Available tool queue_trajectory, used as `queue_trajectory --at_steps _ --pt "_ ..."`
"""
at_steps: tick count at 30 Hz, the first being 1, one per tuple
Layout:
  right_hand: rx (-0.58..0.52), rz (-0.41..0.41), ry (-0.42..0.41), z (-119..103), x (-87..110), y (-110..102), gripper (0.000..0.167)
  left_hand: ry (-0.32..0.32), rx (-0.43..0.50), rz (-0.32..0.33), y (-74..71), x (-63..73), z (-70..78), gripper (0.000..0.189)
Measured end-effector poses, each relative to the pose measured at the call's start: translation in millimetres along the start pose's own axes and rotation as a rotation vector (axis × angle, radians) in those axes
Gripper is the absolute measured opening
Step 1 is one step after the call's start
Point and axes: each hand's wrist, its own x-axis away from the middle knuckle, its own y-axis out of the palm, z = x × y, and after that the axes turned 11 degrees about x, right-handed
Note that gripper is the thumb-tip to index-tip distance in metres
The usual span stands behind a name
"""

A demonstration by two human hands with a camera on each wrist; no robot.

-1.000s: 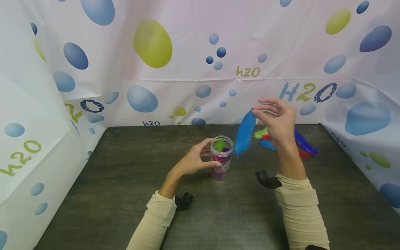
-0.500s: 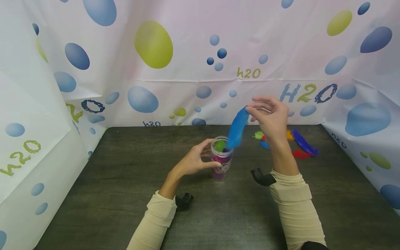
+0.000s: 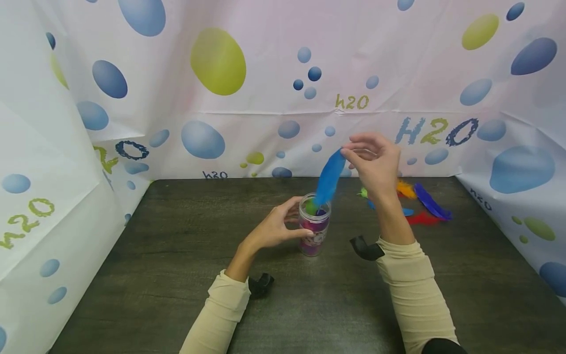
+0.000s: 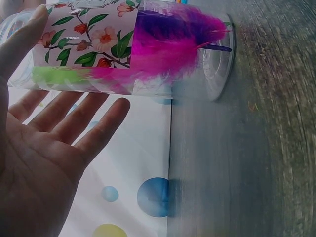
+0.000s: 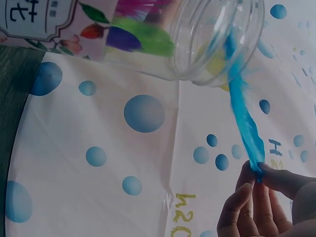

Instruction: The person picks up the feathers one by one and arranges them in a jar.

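A clear jar (image 3: 309,247) with a flower-patterned label (image 4: 89,37) stands upright on the table. Inside are feathers: a pink one (image 4: 165,52), a green one (image 3: 311,206) and dark purple ones. My left hand (image 3: 275,227) holds the jar from the left, thumb across its front and fingers behind it. Above the jar, my right hand (image 3: 375,164) pinches one end of a blue feather (image 3: 330,178) between thumb and fingertips. The feather's lower end is at the jar's open mouth; in the right wrist view its tip overlaps the glass rim (image 5: 249,44).
Loose feathers lie on the dark table (image 3: 177,275) at the back right: an orange one (image 3: 406,189), a violet-blue one (image 3: 431,201) and a red one (image 3: 423,219). My right forearm partly hides others. A white printed sheet (image 3: 265,88) rises behind the table.
My right hand has moved left with the blue feather, bringing its lower end from beside the jar to the mouth. The left hand and jar have stayed put.
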Motion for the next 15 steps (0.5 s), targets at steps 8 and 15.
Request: queue_trajectory --at_steps 8,15 --pt "0.024 -0.135 -0.041 0.2 6.7 2.4 0.022 -0.004 0.001 -0.003 -0.5 -1.1 -0.2 0.072" --pt "0.057 -0.286 -0.084 -0.2 13.7 3.6 0.023 0.0 0.008 -0.003 -0.9 -1.1 0.5 0.073"
